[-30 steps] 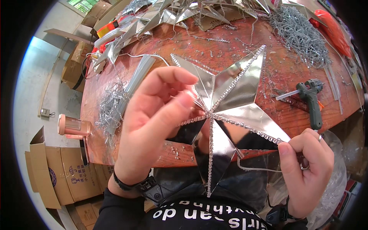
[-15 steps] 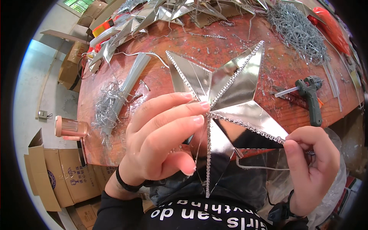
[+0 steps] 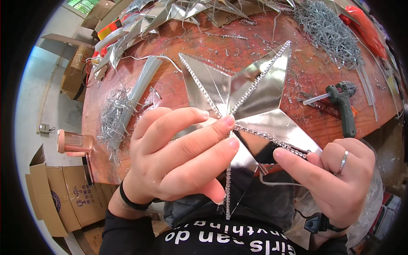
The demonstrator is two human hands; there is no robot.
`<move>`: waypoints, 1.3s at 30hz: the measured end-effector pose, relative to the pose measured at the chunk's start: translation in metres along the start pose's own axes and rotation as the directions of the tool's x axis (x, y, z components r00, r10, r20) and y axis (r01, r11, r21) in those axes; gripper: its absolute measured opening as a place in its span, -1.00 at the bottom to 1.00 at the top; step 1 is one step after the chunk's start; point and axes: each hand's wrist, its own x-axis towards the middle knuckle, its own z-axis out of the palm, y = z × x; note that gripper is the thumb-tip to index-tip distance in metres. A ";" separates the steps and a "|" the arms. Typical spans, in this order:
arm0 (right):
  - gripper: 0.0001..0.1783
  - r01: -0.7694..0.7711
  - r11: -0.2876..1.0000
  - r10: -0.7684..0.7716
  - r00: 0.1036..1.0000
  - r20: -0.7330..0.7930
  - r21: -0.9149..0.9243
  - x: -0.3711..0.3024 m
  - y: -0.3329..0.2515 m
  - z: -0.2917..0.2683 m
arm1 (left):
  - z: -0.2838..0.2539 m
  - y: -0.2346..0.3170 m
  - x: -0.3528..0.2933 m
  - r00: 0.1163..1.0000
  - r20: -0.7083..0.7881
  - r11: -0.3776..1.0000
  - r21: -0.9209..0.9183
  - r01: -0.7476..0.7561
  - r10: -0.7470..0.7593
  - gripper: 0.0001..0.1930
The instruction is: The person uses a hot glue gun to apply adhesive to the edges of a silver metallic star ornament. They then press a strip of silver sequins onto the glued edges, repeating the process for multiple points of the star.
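A mirror-silver folded star [image 3: 259,93] stands tilted in front of me, with narrow strips of rhinestone trim [image 3: 255,91] along several ridges. My left hand [image 3: 182,148] has its fingers stretched out, the fingertips resting on the star's centre where the strips meet; its thumb stands apart. At the lower-right point, my right hand [image 3: 340,174] lays a straight index finger beside the trim. Its other fingers curl around the tip, hiding the strip's end. A pale cord [image 3: 276,183] hangs below the star and passes behind the right hand.
A green glue gun [image 3: 345,108] with a clear stick lies on the red-brown table [image 3: 170,91] at right. Tangled silver trim [image 3: 329,36] heaps at the far right. More silver stars [image 3: 174,12] line the back. Clear glue sticks [image 3: 144,80] and a pink cup [image 3: 74,141] are at left.
My right index finger has straightened and moved left along the trim from the star's tip. The left hand has shifted slightly, its fingers still at the centre. The star has moved slightly left.
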 end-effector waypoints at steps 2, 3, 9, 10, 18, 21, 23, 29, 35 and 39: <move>-0.55 -0.004 0.999 0.003 1.000 -0.023 -0.049 -0.001 0.001 0.001 | -0.001 -0.001 0.003 1.000 -0.005 0.999 0.036 -0.031 0.031 -0.48; -0.55 -0.003 0.998 0.001 0.999 -0.032 -0.058 -0.002 0.001 0.002 | -0.002 -0.001 0.004 0.999 -0.004 0.998 0.049 -0.039 0.039 -0.49; -0.57 0.022 0.996 -0.024 0.999 -0.029 -0.088 -0.001 0.006 0.000 | -0.006 0.001 0.008 0.998 0.026 0.993 0.108 -0.051 0.049 -0.46; -0.57 0.025 0.996 -0.028 0.999 -0.035 -0.088 -0.001 0.007 0.002 | -0.006 0.002 0.007 0.999 0.033 0.992 0.116 -0.045 0.041 -0.45; -0.59 -0.034 0.998 0.034 0.999 0.003 -0.061 0.003 0.009 0.001 | -0.006 0.003 0.008 0.997 0.052 0.986 0.152 -0.069 0.061 -0.31; -0.60 -0.036 0.998 0.036 0.999 0.000 -0.057 0.003 0.008 0.000 | -0.005 0.003 0.008 0.997 0.051 0.987 0.144 -0.067 0.060 -0.30; -0.60 -0.034 0.998 0.034 0.999 -0.003 -0.051 0.003 0.009 0.001 | -0.003 0.002 0.008 0.997 0.050 0.989 0.137 -0.063 0.056 -0.29; -0.61 -0.013 0.999 0.014 1.000 0.018 -0.047 0.004 0.008 -0.002 | -0.005 0.006 0.009 0.998 0.063 0.989 0.140 -0.039 0.031 -0.29; -0.62 -0.011 0.998 0.012 1.000 0.015 -0.057 0.004 0.008 -0.001 | -0.003 0.007 0.009 0.997 0.075 0.988 0.150 -0.034 0.023 -0.29; -0.64 -0.030 0.999 0.029 0.999 0.028 0.015 0.002 0.011 -0.005 | -0.003 0.008 0.010 0.997 0.076 0.988 0.150 -0.030 0.018 -0.30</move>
